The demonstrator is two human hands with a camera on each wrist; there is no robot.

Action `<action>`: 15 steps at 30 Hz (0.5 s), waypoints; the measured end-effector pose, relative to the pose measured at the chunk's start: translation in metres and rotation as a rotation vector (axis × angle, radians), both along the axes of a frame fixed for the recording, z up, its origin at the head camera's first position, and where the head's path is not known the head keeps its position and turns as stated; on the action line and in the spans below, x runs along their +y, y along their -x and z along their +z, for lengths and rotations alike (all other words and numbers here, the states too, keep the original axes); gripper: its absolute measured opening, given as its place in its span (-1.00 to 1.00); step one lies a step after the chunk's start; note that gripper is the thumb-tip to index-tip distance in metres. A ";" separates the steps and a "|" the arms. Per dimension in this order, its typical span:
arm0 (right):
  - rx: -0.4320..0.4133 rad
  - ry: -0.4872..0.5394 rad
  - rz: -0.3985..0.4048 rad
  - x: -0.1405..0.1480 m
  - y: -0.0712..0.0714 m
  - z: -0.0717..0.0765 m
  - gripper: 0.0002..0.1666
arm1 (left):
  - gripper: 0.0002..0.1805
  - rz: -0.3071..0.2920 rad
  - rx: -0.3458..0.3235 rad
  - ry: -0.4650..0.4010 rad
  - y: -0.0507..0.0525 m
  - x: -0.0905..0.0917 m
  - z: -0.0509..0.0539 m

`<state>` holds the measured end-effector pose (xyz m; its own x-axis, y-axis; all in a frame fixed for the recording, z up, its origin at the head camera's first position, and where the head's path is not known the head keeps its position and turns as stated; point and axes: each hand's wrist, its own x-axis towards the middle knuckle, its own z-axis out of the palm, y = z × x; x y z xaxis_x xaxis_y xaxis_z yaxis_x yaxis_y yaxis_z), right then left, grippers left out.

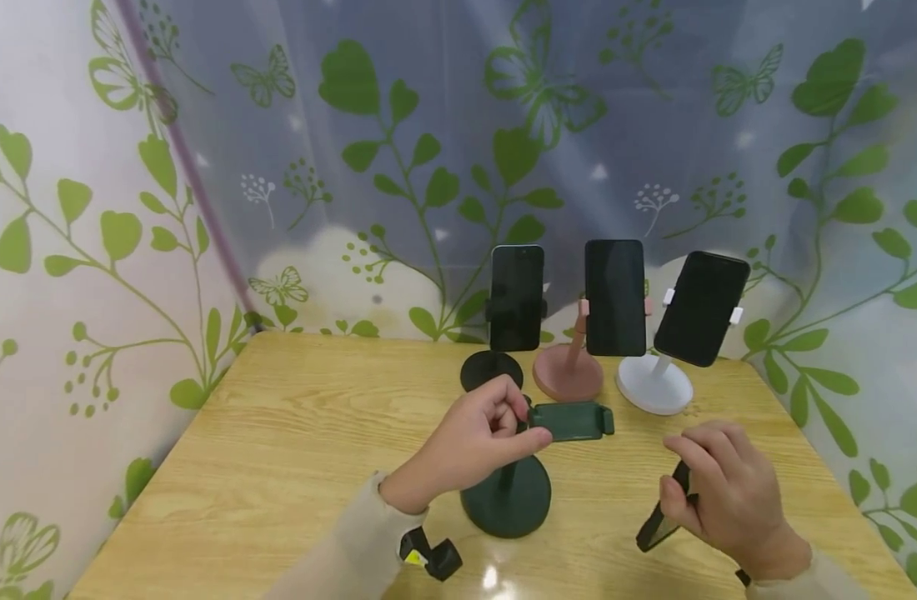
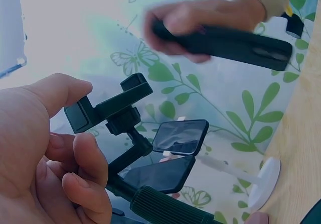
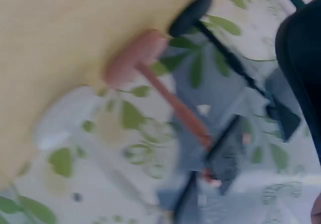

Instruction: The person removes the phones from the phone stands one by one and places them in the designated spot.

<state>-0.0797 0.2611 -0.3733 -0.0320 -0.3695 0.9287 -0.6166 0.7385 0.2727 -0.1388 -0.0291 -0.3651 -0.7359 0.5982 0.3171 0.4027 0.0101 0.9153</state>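
A dark green phone stand [image 1: 509, 508] stands on the table, its clamp [image 1: 573, 421] facing up. My left hand [image 1: 469, 437] pinches the clamp's left end between thumb and curled fingers; the left wrist view shows the thumb tip at the clamp's end piece [image 2: 79, 114]. To the right, my right hand [image 1: 732, 492] grips a black phone [image 1: 657, 527], held tilted and apart from the stand. That phone [image 2: 235, 48] is blurred in the left wrist view. Nothing sits in the green clamp.
Behind stand a black stand [image 1: 491, 367], a pink stand [image 1: 568, 372] and a white stand [image 1: 655, 385], each holding a dark-screened phone. The wooden table [image 1: 278, 433] meets a leaf-patterned curtain [image 1: 398, 208] at the back and sides.
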 end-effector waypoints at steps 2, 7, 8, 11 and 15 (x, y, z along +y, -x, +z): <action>-0.089 -0.042 -0.073 0.013 0.002 -0.014 -0.49 | -0.74 -0.001 -0.001 0.003 0.000 0.000 0.000; -0.328 -0.130 -0.227 0.038 0.009 -0.039 -0.45 | -0.75 0.001 -0.005 0.000 0.000 -0.001 0.000; -0.377 -0.145 -0.251 0.041 0.011 -0.043 -0.43 | -0.75 0.002 -0.005 0.001 0.000 -0.001 0.000; -0.521 -0.194 -0.305 0.047 0.013 -0.053 -0.50 | -0.75 0.002 -0.007 0.008 0.000 0.000 0.001; -0.679 -0.258 -0.344 0.049 0.017 -0.063 -0.75 | -0.74 0.001 -0.011 0.012 -0.001 0.000 0.002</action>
<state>-0.0965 0.3101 -0.4358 -0.7105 -0.4363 0.5521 -0.4584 0.8822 0.1074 -0.1383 -0.0294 -0.3635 -0.7403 0.6007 0.3018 0.3923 0.0214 0.9196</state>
